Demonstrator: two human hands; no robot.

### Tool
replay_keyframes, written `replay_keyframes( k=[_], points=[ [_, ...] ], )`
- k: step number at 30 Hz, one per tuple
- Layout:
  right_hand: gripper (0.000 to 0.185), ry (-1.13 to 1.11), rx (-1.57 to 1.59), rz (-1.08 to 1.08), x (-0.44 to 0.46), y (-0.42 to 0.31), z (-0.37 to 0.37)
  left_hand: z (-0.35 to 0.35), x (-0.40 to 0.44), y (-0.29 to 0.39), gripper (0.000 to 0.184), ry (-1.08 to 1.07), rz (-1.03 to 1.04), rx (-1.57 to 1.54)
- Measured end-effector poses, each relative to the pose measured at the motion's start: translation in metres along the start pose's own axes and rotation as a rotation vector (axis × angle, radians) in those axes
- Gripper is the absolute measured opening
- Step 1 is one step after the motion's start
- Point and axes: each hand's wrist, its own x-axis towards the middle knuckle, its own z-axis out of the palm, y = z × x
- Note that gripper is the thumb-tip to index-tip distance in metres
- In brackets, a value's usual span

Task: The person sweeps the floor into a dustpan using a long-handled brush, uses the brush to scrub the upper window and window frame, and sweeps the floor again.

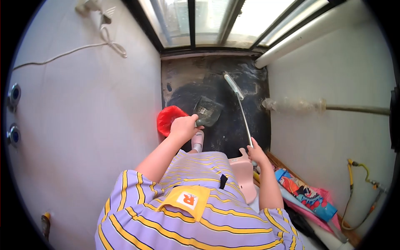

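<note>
My left hand [186, 128] is closed around the short handle of a dark grey-green dustpan [209, 110], whose pan is low over the dark floor. Light bits show in the pan, too small to name. Just left of this hand is a round bin lined with a red bag [166, 118], partly covered by the hand. My right hand [257, 154] grips the thin metal pole of a long-handled sweeper [234, 86]. Its narrow white head is on the floor beyond the dustpan, to the right; whether its edge is bristle or rubber I cannot tell.
A pink plastic stool [243, 177] stands beside my right forearm. Colourful bags [306, 193] lie along the right wall. A plastic-wrapped pipe [296, 105] juts from that wall, and a white pipe [308, 35] runs by the window [221, 25]. A pink shoe [198, 141] shows below the dustpan.
</note>
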Motion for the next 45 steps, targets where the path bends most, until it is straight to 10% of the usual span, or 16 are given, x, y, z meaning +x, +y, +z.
replay_keyframes(
  k=[22,45],
  points=[
    [0.052,-0.253,-1.72,-0.837,0.12,-0.365,0.027,0.003,0.016,0.037,0.034,0.266,-0.366,-0.177],
    [0.053,-0.34,-2.299,-1.239,0.159,-0.378,0.06,0.07,0.014,0.096,0.032,0.346,-0.615,-0.344]
  ],
)
